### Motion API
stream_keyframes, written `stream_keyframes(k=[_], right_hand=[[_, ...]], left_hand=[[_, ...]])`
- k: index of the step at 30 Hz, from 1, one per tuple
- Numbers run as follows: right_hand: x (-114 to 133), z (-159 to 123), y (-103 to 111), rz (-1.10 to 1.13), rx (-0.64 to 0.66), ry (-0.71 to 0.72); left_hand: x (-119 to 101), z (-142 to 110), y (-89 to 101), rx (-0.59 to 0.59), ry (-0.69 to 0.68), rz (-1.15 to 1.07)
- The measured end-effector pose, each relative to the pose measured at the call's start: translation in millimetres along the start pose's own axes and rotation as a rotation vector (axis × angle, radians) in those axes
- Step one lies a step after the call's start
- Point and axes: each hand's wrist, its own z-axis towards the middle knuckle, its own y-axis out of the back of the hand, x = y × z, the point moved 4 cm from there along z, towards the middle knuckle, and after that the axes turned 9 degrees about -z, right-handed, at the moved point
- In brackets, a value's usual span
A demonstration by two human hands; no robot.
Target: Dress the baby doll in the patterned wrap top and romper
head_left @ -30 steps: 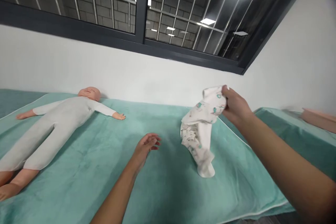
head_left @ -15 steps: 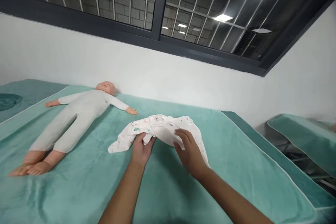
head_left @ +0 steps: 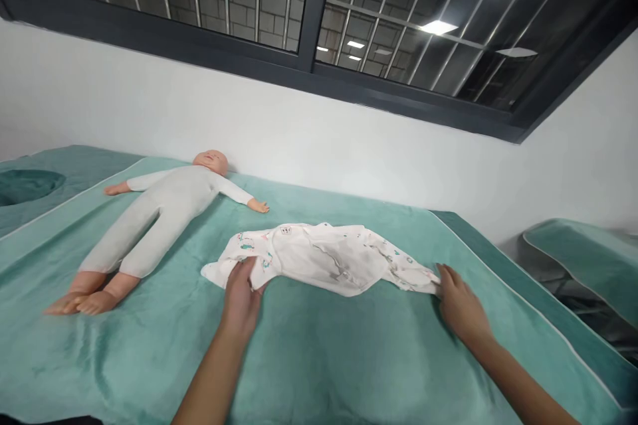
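Observation:
A white baby garment [head_left: 323,255] with small coloured prints lies spread sideways on the green bed cover, its inside partly showing in the middle. My left hand [head_left: 242,295] is closed on its left part, the thumb side toward the cloth and some fingers hidden by it. Out at the far right, my right hand [head_left: 461,305] pinches the tip of a sleeve. Left of the garment, a baby doll [head_left: 174,196] in a whitish body suit lies on its back, arms spread, head toward the wall. Neither hand touches the doll.
The green cover [head_left: 349,358] spans the bed, with a darker green strip along its right edge. Behind stands a white wall [head_left: 319,139] below a dark-framed window [head_left: 309,13] with metal bars. Another green-covered surface [head_left: 583,259] is at the right.
My right hand has moved right and taken hold of the sleeve end, stretching the bunched garment out wide. My left hand has shifted slightly left on the cloth. The doll lies as before.

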Motion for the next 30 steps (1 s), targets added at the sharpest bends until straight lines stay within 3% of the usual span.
stream_keyframes(k=[2, 3, 6, 7, 9, 11, 12, 14, 16, 19, 23, 27, 30], right_hand=[[1.8, 3.3, 3.5, 0.009, -0.068, -0.028], [13.0, 4.4, 7.9, 0.052, -0.118, 0.004], [76.8, 10.1, 27.6, 0.327, -0.236, 0.193], [103.5, 14.7, 34.5, 0.439, -0.236, 0.246], [159.4, 28.9, 48.1, 0.599, -0.212, 0.33], [214.7, 46.6, 61.0, 0.653, -0.152, 0.444], [239.9, 55.4, 67.2, 0.644, -0.116, 0.513], [281.3, 71.0, 77.5, 0.543, -0.044, 0.647], [306.8, 83.5, 84.4, 0.445, 0.011, 0.741], [320.2, 95.9, 87.5, 0.401, 0.041, 0.82], [321.4, 99.0, 83.2, 0.404, 0.056, 0.895], [318.9, 88.7, 87.4, 0.433, 0.056, 0.87], [301.5, 77.3, 93.0, 0.551, -0.057, 0.768]], left_hand=[[-14.3, -19.1, 22.5, -0.059, -0.031, 0.127], [-23.7, -29.2, 33.5, -0.122, -0.113, 0.22], [-54.5, -57.3, 45.1, -0.269, -0.554, 0.528], [-60.5, -62.4, 38.7, -0.235, -0.688, 0.624], [-61.6, -61.1, 14.0, -0.039, -0.84, 0.841], [-49.9, -47.1, -16.1, 0.212, -0.843, 1.125], [-43.0, -37.7, -28.6, 0.281, -0.839, 1.286], [-31.7, -15.6, -44.6, 0.311, -0.772, 1.582], [-24.7, 5.6, -49.2, 0.32, -0.619, 1.803], [-23.3, 26.9, -46.2, 0.375, -0.432, 1.919], [-26.0, 39.1, -47.2, 0.434, -0.362, 1.895], [-24.9, 39.2, -53.1, 0.477, -0.313, 1.832], [-24.8, 34.3, -51.3, 0.529, -0.263, 1.783]])
